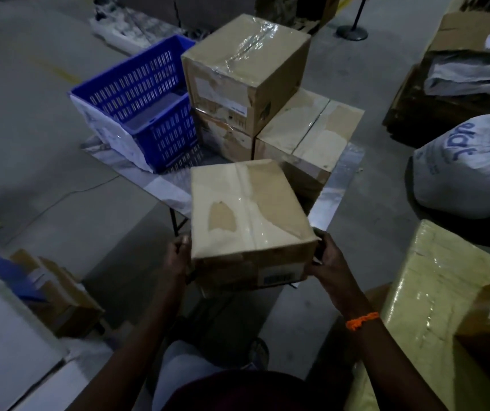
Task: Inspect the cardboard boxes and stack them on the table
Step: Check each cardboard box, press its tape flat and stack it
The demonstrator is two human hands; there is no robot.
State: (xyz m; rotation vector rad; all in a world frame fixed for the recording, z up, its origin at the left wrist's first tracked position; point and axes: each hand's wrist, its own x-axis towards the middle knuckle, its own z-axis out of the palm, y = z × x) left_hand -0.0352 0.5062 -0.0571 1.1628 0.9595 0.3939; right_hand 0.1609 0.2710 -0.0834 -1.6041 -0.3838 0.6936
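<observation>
I hold a taped cardboard box (246,218) in front of me, at the near edge of the small table (332,191). My left hand (178,259) grips its left side and my right hand (328,262) grips its right side, fingers curled round the edges. Its top has a torn patch, and a barcode label shows on the near face. On the table behind it stand three more boxes: a tall one (246,69) stacked on a lower one (226,137), and a third (309,134) to their right.
A blue slotted plastic crate (145,105) stands on the table's left part. A large white sack (469,167) and stacked cartons (472,54) lie at the right. A plastic-wrapped yellow package (433,292) is near right. Small boxes (59,292) sit at the left on the floor.
</observation>
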